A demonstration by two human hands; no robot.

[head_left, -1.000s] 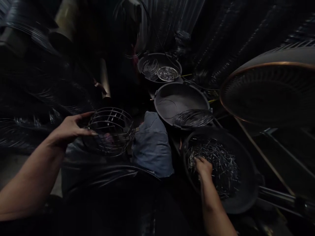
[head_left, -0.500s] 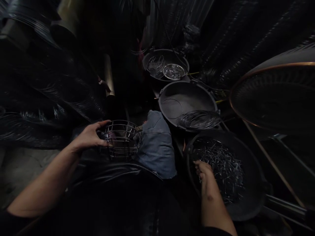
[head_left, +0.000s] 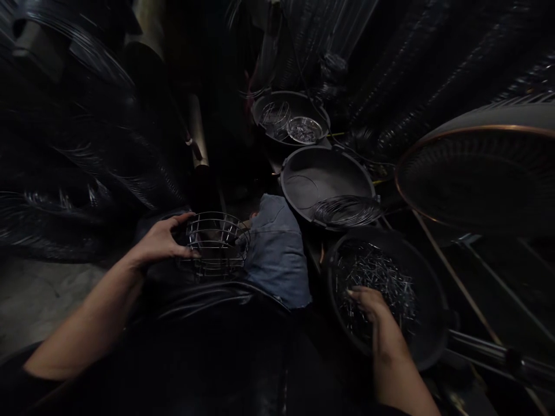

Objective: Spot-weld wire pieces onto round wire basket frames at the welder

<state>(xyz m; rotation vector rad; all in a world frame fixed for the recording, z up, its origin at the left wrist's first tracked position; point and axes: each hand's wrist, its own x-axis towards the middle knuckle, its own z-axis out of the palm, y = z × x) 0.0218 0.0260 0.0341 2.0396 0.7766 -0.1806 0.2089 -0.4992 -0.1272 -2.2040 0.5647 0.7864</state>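
My left hand (head_left: 167,238) grips the rim of a round metal wire cage (head_left: 217,249) at its left side, thumb and fingers closed on the wires. The cage sits in front of my lap, against a piece of blue denim cloth (head_left: 280,248). On the right, my right hand (head_left: 367,301) dips into a dark round basin over a heap of short thin metal pieces (head_left: 384,277). Its fingers point down and are partly hidden in the dim light, so I cannot make out whether they hold any piece.
Behind the near basin (head_left: 433,341), a grey basin (head_left: 325,167) holds a coil of wire (head_left: 347,210). Farther back, another basin (head_left: 260,104) contains wire rings and a shiny bowl (head_left: 306,130). A large copper-rimmed round guard (head_left: 477,173) stands at right. Dark plastic-wrapped bundles (head_left: 87,144) line the left.
My right hand has moved from the basin's left rim rightward over the metal pieces. My left hand stays on the wire cage. The view has shifted slightly.
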